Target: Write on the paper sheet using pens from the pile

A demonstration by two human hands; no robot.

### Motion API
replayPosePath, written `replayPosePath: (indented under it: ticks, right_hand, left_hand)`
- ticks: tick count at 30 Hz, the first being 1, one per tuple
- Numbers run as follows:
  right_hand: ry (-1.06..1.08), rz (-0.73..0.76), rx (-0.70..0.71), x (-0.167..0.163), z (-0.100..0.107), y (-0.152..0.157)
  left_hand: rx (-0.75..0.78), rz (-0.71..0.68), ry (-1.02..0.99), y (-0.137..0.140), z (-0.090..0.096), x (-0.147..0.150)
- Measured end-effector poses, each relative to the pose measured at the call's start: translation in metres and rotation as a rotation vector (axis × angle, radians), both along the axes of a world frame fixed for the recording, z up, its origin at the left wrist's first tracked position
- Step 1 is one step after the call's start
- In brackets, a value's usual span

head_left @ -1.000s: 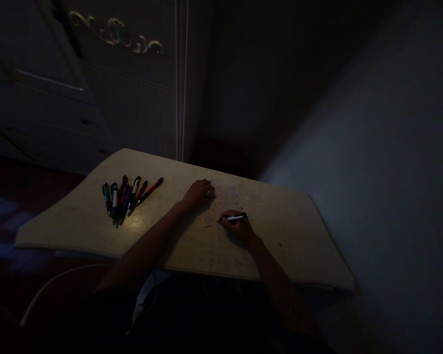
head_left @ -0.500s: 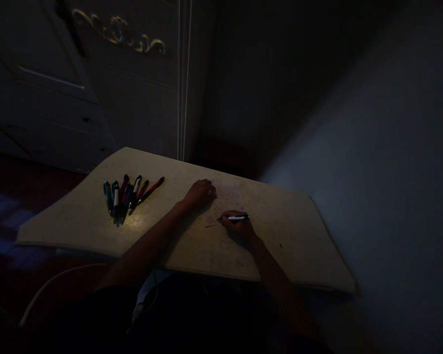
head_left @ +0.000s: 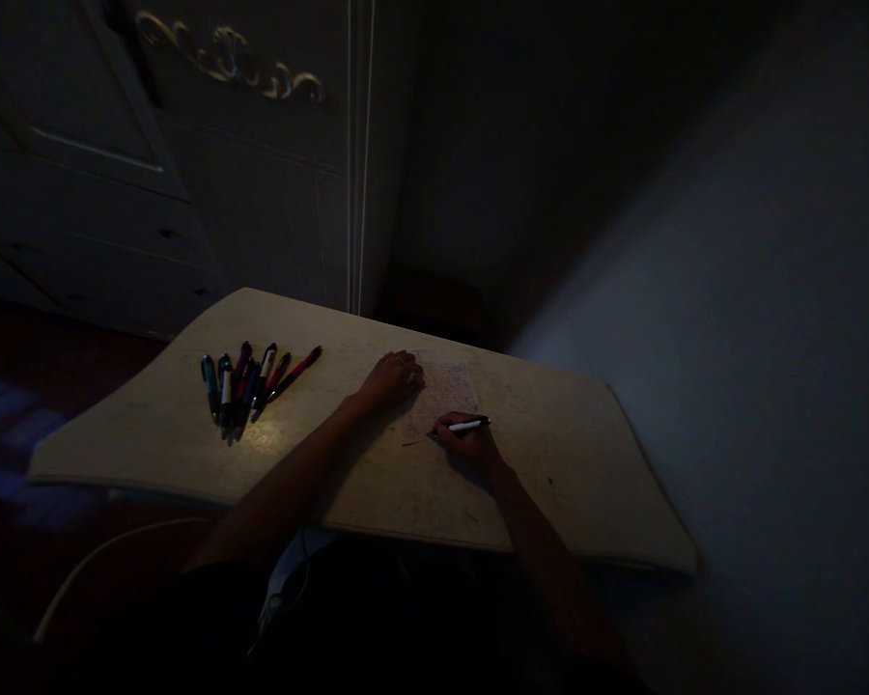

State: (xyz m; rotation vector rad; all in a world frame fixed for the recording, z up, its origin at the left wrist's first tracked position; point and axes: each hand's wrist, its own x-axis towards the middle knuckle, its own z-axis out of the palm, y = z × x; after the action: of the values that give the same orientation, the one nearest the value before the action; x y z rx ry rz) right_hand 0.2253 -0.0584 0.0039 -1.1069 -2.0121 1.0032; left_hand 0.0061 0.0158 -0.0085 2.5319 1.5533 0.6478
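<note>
My right hand is closed around a black-and-white pen, its tip down at the lower part of a sheet of paper. Dense, small marks cover much of the sheet; the writing is too fine to read. At the paper's left edge lies my left hand, fairly flat with fingers stretched toward the sheet. It appears to hold nothing. The light is dim, so the fingertips are hard to make out.
A pale tabletop carries everything. To the left lies a bunch of several pens in different colours. Beyond the table stands a cabinet with a scroll ornament. A wall borders the right side.
The pen has tilted slightly in my right hand. My left hand stays in place at the paper. The view has shifted a little.
</note>
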Motion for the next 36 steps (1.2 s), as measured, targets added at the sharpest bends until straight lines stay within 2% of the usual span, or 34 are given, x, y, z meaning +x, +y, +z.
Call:
replayPosePath:
  ticks: [5, 11, 19, 27, 36]
  right_hand:
    - [0.001, -0.038, -0.002, 0.0004, -0.0004, -0.0004]
    - [0.045, -0.067, -0.083, 0.0005, -0.0029, -0.0008]
    - [-0.004, -0.057, 0.002, -0.0016, -0.0012, 0.0005]
    - [0.045, -0.071, -0.048, -0.0022, 0.0027, -0.0032]
    - [-0.017, -0.052, 0.014, -0.0026, 0.0009, -0.0005]
  left_hand:
    - [-0.001, 0.005, -0.03, 0.0, -0.0012, -0.0007]
    - [-0.014, -0.001, -0.025, 0.0, 0.0006, 0.0001]
    - [-0.015, 0.003, -0.018, 0.0011, -0.0021, -0.0002]
    - [-0.011, -0.011, -0.021, 0.0004, 0.0008, -0.0006]
    - [-0.005, -0.008, -0.019, 0.0018, -0.003, -0.0013]
